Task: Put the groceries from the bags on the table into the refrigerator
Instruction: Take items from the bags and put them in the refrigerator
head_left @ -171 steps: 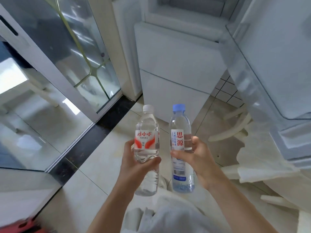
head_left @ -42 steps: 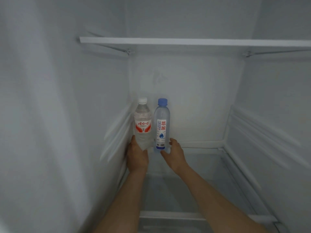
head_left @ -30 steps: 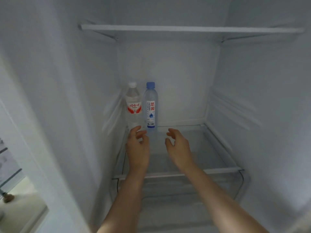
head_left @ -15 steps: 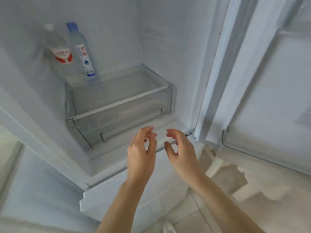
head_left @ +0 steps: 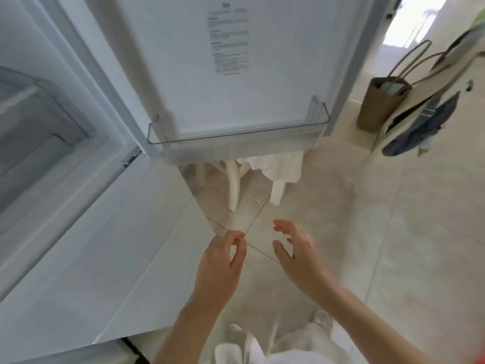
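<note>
White plastic dominates the view: the fridge (head_left: 78,158) stands at the left with its door (head_left: 236,74) swung wide and its door bin (head_left: 236,137) holding nothing visible. Both hands are out in front over the tiled floor (head_left: 393,258), carrying nothing. The left hand (head_left: 220,261) has its fingers loosely curled towards the thumb, gripping no item; the right hand (head_left: 296,250) is spread and relaxed. The two are close together but apart.

Judged step: between loads, with the person facing away from the fridge interior to fetch more groceries. The next move calls for a walk to the bags on the worktop and a fresh pick-up, with the door left wide for the return.

A brown bag (head_left: 380,103) with long handles sits at the upper right beside a partly blurred stand; its contents cannot be made out. The worktop and its groceries are out of frame. The fridge shelves are cut off at the left edge, and the label print on the door is illegible.
</note>
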Motion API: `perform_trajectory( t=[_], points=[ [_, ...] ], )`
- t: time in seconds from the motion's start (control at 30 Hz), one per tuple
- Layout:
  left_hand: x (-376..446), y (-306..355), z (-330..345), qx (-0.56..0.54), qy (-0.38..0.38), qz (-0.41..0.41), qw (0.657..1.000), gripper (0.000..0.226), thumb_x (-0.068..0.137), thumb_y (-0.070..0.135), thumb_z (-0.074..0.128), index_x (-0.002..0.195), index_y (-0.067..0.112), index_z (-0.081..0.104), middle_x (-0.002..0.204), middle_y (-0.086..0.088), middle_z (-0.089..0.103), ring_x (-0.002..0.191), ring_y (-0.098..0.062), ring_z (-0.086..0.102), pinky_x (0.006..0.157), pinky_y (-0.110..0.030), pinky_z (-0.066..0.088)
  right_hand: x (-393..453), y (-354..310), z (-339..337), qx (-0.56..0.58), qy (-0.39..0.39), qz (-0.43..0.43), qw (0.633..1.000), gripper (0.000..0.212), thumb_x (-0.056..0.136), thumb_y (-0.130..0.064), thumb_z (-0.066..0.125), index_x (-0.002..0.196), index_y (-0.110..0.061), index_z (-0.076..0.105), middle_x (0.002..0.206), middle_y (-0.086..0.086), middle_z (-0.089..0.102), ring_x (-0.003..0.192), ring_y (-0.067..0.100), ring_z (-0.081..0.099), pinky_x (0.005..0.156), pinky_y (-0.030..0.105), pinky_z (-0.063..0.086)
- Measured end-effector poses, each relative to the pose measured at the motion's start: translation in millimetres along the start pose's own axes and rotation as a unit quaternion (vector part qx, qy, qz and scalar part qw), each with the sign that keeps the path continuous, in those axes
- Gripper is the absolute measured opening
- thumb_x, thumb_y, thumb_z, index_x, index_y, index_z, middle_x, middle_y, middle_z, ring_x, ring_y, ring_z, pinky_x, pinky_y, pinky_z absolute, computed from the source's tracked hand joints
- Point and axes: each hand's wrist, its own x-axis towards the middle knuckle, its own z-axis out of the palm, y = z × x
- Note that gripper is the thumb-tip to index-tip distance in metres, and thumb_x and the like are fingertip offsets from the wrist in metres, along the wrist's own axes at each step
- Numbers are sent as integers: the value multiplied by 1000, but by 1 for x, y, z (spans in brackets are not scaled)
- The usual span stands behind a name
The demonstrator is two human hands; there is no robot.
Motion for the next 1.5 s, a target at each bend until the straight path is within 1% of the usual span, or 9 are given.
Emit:
perform_trajectory(
  t=[0.13,0.27,0.33,0.43,0.6,0.7,0.93,1.1,1.5],
  points=[
    [3,40,68,0,-65,14,998,14,97,28,53,105,26,64,94,12,67,96,-1,61,84,-24,50,-27,66,-73,-3,39,84,996,36,90,-9,58,125,-16,54,111,-8,57,105,8,55,95,33,47],
    [14,98,143,15,-114,31,993,12,95,21,57,102,21,66,90,13,66,88,3,59,77,-7,41,-50,130,-146,-18,59,138,988,36,91,-10,57,127,-15,53,107,-11,57,103,6,56,93,26,45],
    [21,125,183,-1,-134,28,991,10,95,19,58,101,21,66,88,13,67,86,6,59,79,-16,47,-54,160,-178,-24,59,159,985,36,91,-12,56,127,-17,53,107,-11,58,103,5,55,93,25,45],
    [32,160,237,-5,-165,23,986,12,94,18,58,101,20,66,87,8,70,87,-7,63,81,-31,52,-53,197,-217,-25,64,179,981,36,92,-12,55,127,-16,53,108,-10,57,102,5,55,91,24,44],
    [61,206,292,11,-197,37,980,12,92,17,59,102,20,66,87,7,71,84,-6,63,76,-25,48,-35,236,-261,-18,66,213,975,35,91,-12,57,126,-15,53,104,-10,56,99,7,54,87,18,40],
    [89,219,309,16,-199,40,979,12,93,16,59,102,20,65,87,6,71,84,-5,62,77,-24,49,-12,255,-277,-13,53,221,974,35,91,-14,56,126,-16,53,104,-11,56,99,6,54,88,22,43],
    [189,231,330,13,-182,5,983,13,92,15,59,97,26,63,87,10,70,84,3,62,79,-22,49,98,278,-310,4,57,216,975,35,93,-15,55,127,-15,52,110,-5,58,102,10,54,92,29,46],
    [283,247,337,-1,-172,-7,985,13,93,15,58,98,26,63,85,11,70,84,3,63,74,-18,49,199,278,-334,-5,64,190,980,32,93,-14,54,126,-14,52,111,-2,59,101,11,55,89,24,45],
    [444,276,341,-98,-48,-80,991,19,91,12,61,93,31,61,81,13,70,79,8,63,65,-3,43,405,271,-366,-43,-17,84,995,28,93,-15,55,121,-17,55,106,-9,57,99,8,56,90,25,47]
  ],
)
